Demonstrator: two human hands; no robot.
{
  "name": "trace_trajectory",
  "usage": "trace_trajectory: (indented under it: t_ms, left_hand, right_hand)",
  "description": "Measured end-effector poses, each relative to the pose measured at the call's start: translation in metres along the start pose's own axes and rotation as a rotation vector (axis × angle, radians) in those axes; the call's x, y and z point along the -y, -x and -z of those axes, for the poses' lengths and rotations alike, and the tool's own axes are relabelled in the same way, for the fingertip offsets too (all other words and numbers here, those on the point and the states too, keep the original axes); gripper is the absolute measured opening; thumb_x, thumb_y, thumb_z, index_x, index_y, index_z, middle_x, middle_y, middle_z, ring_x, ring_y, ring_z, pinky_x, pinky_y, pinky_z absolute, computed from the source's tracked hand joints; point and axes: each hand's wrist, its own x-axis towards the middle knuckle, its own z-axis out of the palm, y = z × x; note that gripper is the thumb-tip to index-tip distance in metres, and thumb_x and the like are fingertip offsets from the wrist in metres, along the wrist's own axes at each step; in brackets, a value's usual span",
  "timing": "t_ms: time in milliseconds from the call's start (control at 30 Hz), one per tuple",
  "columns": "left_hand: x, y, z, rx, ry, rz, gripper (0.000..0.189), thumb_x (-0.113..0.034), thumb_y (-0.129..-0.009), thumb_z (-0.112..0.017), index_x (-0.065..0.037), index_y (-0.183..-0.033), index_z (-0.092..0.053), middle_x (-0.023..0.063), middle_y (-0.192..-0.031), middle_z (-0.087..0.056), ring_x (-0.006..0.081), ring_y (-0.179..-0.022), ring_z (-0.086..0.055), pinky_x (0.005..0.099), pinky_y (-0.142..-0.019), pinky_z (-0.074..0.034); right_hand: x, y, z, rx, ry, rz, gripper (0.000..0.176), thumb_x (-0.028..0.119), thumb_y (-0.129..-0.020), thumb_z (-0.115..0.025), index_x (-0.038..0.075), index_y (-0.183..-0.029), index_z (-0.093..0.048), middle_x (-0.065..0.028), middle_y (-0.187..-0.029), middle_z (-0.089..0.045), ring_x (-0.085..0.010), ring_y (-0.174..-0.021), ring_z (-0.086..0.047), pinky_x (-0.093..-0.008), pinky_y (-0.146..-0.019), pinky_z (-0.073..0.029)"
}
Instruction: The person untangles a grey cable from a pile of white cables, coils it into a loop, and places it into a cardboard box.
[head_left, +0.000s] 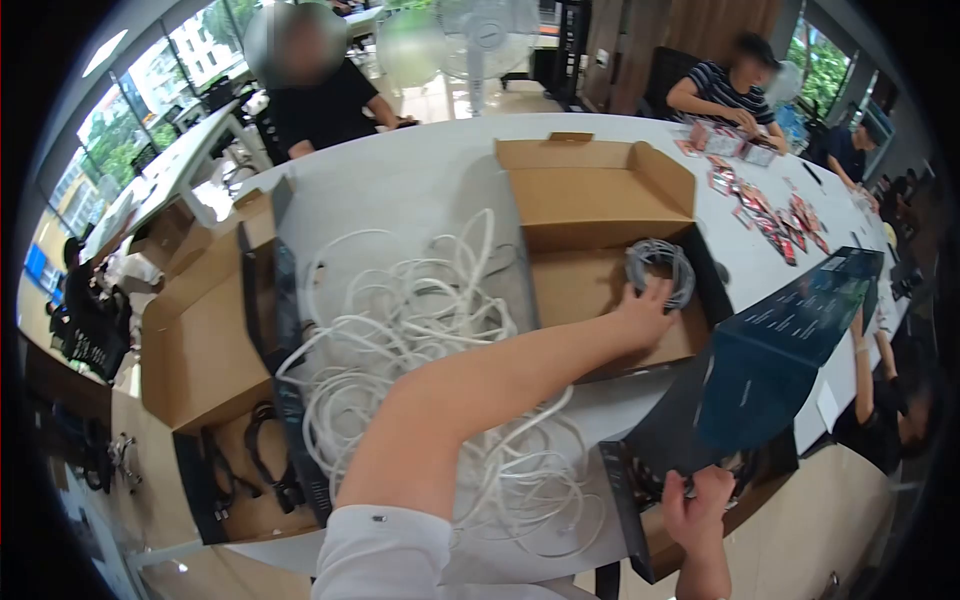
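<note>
My left hand (648, 312) reaches across into an open cardboard box (580, 290), its fingers closed on the lower part of a coiled grey cable (675, 270). At the lower right, my right hand (700, 505) is closed on the lower edge of the dark lid (775, 385) of another box (625, 500). That lid stands raised and hides part of the box's contents, where some dark items show. Beneath and beside my left forearm lies a large tangled heap of white cables (420, 330).
At the left, an open box (205, 350) holds black cables (270, 455). Red-and-white packets (765, 215) lie at the far right of the white table (370, 190). Several people sit around it. A fan (485, 35) stands behind.
</note>
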Motion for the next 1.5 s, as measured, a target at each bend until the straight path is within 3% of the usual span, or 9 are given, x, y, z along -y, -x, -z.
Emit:
trace_trajectory:
  t_ms: [133, 233, 267, 400, 467, 667, 900, 1167, 1500]
  left_hand:
    - [0.004, 0.024, 0.037, -0.11, 0.062, -0.06, 0.039, -0.027, -0.085, -0.051, -0.009, -0.119, -0.057, 0.0245, -0.137, -0.039, 0.0374, -0.128, -0.037, 0.055, -0.094, -0.04]
    - [0.011, 0.059, 0.113, 0.287, 0.301, 0.032, 0.037, -0.03, -0.087, -0.05, -0.007, -0.113, -0.06, 0.0202, -0.12, -0.057, 0.0347, -0.113, -0.053, 0.0453, -0.09, -0.045]
    - [0.019, 0.078, 0.124, 0.169, 0.235, -0.01, 0.035, -0.032, -0.088, -0.05, -0.006, -0.11, -0.061, 0.0176, -0.103, -0.064, 0.0335, -0.099, -0.06, 0.0424, -0.088, -0.046]
    - [0.024, 0.168, 0.211, 0.11, 0.044, 0.236, 0.034, -0.031, -0.088, -0.054, -0.007, -0.111, -0.06, 0.0176, -0.094, -0.065, 0.0349, -0.093, -0.061, 0.0456, -0.079, -0.048]
    - [0.043, 0.214, 0.214, -0.167, -0.036, 0.164, 0.032, -0.03, -0.087, -0.056, -0.006, -0.109, -0.061, 0.0157, -0.088, -0.066, 0.035, -0.086, -0.062, 0.0448, -0.075, -0.049]
    - [0.001, 0.36, 0.269, -0.444, -0.016, 0.295, 0.03, -0.02, -0.086, -0.057, -0.005, -0.113, -0.059, 0.0159, -0.088, -0.066, 0.034, -0.08, -0.062, 0.0423, -0.07, -0.047]
    - [-0.048, 0.481, 0.258, -0.026, 0.024, 0.483, 0.047, -0.025, -0.082, -0.063, -0.003, -0.122, -0.052, 0.0136, -0.078, -0.062, 0.0334, -0.071, -0.058, 0.0413, -0.067, -0.045]
    - [-0.053, 0.528, 0.249, 0.02, 0.076, 0.403, 0.055, -0.028, -0.083, -0.062, 0.001, -0.127, -0.046, 0.0143, -0.077, -0.06, 0.0325, -0.073, -0.058, 0.0409, -0.069, -0.045]
    - [-0.042, 0.526, 0.246, 0.072, 0.046, 0.399, 0.055, -0.028, -0.085, -0.06, 0.001, -0.129, -0.044, 0.0131, -0.092, -0.063, 0.0307, -0.081, -0.059, 0.0397, -0.075, -0.046]
  right_hand:
    - [0.011, -0.013, -0.009, 0.0, -0.067, -0.026, 0.005, -0.001, -0.078, -0.055, -0.004, -0.082, -0.055, -0.0177, -0.066, -0.057, -0.0379, -0.055, -0.057, -0.0379, -0.049, -0.042]
    - [0.018, -0.017, -0.012, 0.03, -0.042, -0.087, 0.005, 0.001, -0.082, -0.053, -0.004, -0.082, -0.053, -0.0181, -0.061, -0.053, -0.0376, -0.053, -0.055, -0.0386, -0.047, -0.039]
    - [0.019, -0.019, -0.013, 0.042, -0.01, -0.094, 0.006, 0.001, -0.083, -0.052, -0.004, -0.081, -0.052, -0.0179, -0.06, -0.052, -0.0377, -0.053, -0.054, -0.0392, -0.046, -0.038]
    - [0.038, -0.038, -0.014, 0.033, 0.168, -0.019, 0.012, 0.005, -0.088, -0.052, -0.003, -0.08, -0.05, -0.0195, -0.058, -0.051, -0.0386, -0.053, -0.054, -0.0434, -0.046, -0.037]
    - [0.046, -0.045, -0.015, 0.038, 0.278, -0.005, 0.012, 0.009, -0.087, -0.055, -0.002, -0.085, -0.053, -0.02, -0.064, -0.055, -0.0392, -0.059, -0.056, -0.0456, -0.05, -0.041]
    - [0.097, -0.06, -0.014, 0.062, 0.296, 0.047, 0.013, 0.011, -0.084, -0.059, 0.001, -0.092, -0.057, -0.017, -0.075, -0.06, -0.038, -0.066, -0.058, -0.0446, -0.058, -0.046]
    - [0.149, -0.097, -0.028, -0.098, 0.16, 0.257, 0.011, 0.005, -0.083, -0.055, -0.001, -0.092, -0.059, -0.0172, -0.081, -0.06, -0.0361, -0.075, -0.059, -0.0429, -0.068, -0.047]
    - [0.089, -0.209, -0.114, -0.072, 0.436, 0.525, 0.016, -0.001, -0.077, -0.054, -0.002, -0.091, -0.064, -0.0186, -0.091, -0.059, -0.0364, -0.087, -0.058, -0.0426, -0.079, -0.047]
    - [0.074, -0.294, -0.205, 0.639, 0.598, 0.304, 0.031, 0.021, -0.079, -0.059, -0.009, -0.084, -0.065, -0.0276, -0.082, -0.064, -0.0408, -0.077, -0.063, -0.0466, -0.071, -0.05]
